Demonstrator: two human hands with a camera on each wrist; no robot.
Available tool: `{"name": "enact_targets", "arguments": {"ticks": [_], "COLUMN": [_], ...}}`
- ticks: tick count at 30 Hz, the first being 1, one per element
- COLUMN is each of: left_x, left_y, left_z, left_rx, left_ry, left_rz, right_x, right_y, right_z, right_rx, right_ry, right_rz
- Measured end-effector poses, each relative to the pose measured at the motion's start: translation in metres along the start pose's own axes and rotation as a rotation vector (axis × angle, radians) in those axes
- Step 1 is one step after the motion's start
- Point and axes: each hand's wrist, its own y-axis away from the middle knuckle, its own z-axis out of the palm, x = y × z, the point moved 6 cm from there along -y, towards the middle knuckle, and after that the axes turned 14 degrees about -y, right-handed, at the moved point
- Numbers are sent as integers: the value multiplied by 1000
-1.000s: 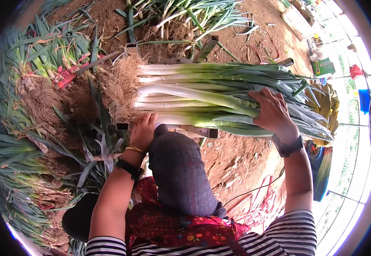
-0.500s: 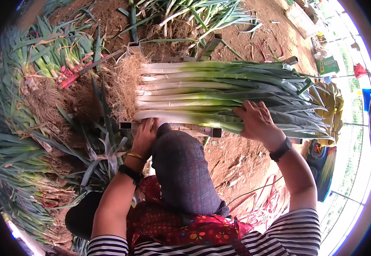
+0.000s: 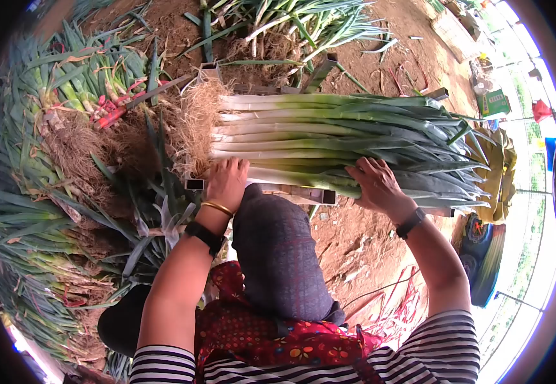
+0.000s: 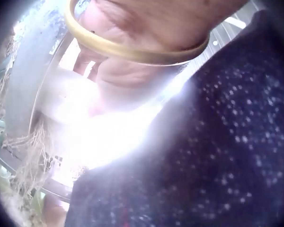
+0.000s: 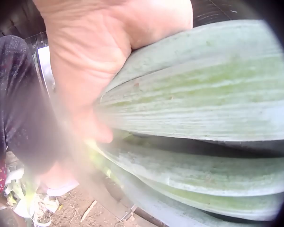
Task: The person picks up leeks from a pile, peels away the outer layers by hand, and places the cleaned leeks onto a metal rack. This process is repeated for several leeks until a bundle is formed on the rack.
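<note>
The leeks (image 3: pixel 303 137) lie at 12 o'clock from the knee (image 3: pixel 274 256), roots (image 3: pixel 195 125) toward 9. The left hand (image 3: pixel 228 179) rests on them, fingers together; I cannot tell if it grips. The right hand (image 3: pixel 378 185), toward 2, holds green leaves (image 3: pixel 418 144).

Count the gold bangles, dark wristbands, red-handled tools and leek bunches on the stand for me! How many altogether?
Gold bangle: 1
Dark wristbands: 2
Red-handled tool: 1
Leek bunch on the stand: 1
Total: 5
</note>
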Motion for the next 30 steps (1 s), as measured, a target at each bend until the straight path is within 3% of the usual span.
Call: {"name": "enact_targets", "arguments": {"ticks": [3,6,10,12,14,19,21,23,26,30], "left_x": [1,5,7,11,8,5,3,1,2,1], "left_y": [-5,1,8,10,7,6,7,10,7,7], "left_z": [5,11,24,33,32,38,36,41,39,42], "left_rx": [-77,-3,166,156,172,0,48,104,148,104], "left_ry": [-34,-210,-259,-282,-313,-203,-159,-160,-159,-194], "left_rz": [-20,62,47,41,35,30,-3,9,14,9], "right_x": [3,1,2,5,7,4,2,6,14,28], "right_y": [4,4,5,6,4,12,20,37,74,81], "right_z": [7,15,27,35,40,37,27,13,-10,17], "right_rx": [-49,-118,-135,-146,-134,-66,7,70,285,226], "right_ry": [12,-10,29,65,95,34,1,-5,19,72], "right_rz": [57,166,159,159,157,190,182,243,563,674]}}
